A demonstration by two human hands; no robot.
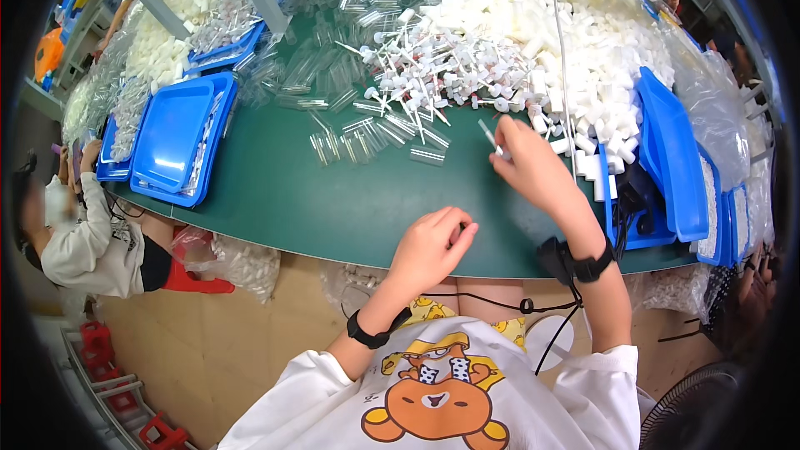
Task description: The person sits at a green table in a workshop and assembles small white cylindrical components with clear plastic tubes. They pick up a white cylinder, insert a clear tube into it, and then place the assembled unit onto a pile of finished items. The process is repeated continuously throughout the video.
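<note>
My right hand is over the right part of the green table, pinching a slim clear tube with a white end at the fingertips. My left hand rests near the table's front edge, its fingers curled in and the thumb pointing right. Whatever it holds, if anything, is hidden. Ahead of my hands lie several clear plastic tubes in loose rows. Beyond them is a heap of small white pieces with thin stems, some with red bits. A large pile of white cylindrical caps covers the back right.
Blue trays stand at the left, and more blue trays lean at the right, with black cables beside them. A white cord hangs over the caps. One person sits at the left. Clear bags of parts lie below the table edge.
</note>
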